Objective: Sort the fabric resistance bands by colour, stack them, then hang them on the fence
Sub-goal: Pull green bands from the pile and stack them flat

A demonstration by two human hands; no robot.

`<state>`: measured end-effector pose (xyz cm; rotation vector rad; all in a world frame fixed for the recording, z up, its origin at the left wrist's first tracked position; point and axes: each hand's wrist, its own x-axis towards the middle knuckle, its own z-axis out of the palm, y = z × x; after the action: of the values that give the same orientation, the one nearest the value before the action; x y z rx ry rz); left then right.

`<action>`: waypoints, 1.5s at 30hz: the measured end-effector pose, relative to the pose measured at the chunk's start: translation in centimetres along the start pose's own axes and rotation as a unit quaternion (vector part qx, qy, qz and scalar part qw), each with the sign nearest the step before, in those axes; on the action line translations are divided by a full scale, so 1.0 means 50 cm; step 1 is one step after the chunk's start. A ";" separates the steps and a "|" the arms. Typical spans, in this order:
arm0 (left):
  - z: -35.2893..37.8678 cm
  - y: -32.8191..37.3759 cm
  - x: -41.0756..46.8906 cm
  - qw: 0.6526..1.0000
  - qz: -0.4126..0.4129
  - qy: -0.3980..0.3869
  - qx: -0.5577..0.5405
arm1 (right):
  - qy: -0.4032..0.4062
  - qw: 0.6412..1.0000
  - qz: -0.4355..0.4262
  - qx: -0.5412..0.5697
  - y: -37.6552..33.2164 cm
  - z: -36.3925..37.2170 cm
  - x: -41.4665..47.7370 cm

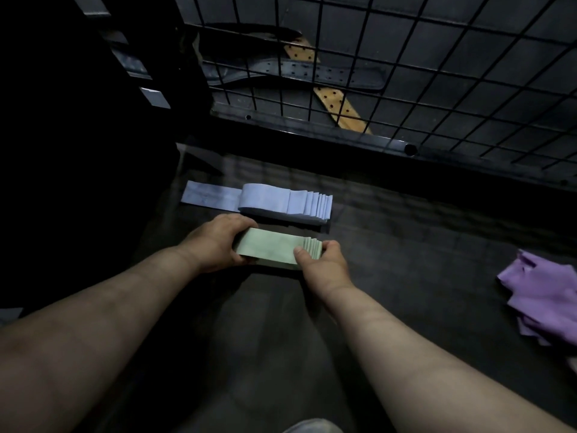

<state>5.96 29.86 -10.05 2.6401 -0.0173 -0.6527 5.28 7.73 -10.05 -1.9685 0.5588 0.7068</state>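
Behind the wire fence point(387, 142), the enclosed space holds two perforated belts: a dark belt point(312, 71) lying crosswise and a tan belt point(340, 107) running diagonally under it, its lower end reaching the fence's bottom rail. On this side, on the dark floor point(406, 245), the green stack point(271, 248) of bands sits between both hands. The left hand point(215, 239) is curled round its left end, and the right hand point(321, 260) pinches the right end, thumb on top where the band edges fan out in steps. Just beyond it, apart from it by a narrow strip of floor, lies the blue stack point(281, 203), fanned the same way (one band trails out flat to the left). The purple pile point(543, 295) lies loose and crumpled well off to the right, at the frame edge. Open floor stretches between the green stack and the purple pile, and between the blue stack and the fence rail; the left side falls into deep shadow, where nothing can be made out.
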 end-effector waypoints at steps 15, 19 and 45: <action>0.015 0.012 -0.023 0.999 0.020 0.027 0.035 | 0.006 0.999 -0.017 -0.044 0.003 0.000 -0.006; 0.015 0.028 -0.021 0.999 0.016 0.027 0.040 | 0.000 0.999 -0.019 -0.043 0.004 -0.009 -0.005; 0.036 0.043 -0.034 0.985 0.052 0.085 0.140 | -0.013 0.999 0.013 -0.046 -0.007 -0.009 -0.017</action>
<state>3.86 27.39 -9.88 2.9337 -0.2097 -0.4133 4.98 7.57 -9.07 -2.0375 0.5469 0.7857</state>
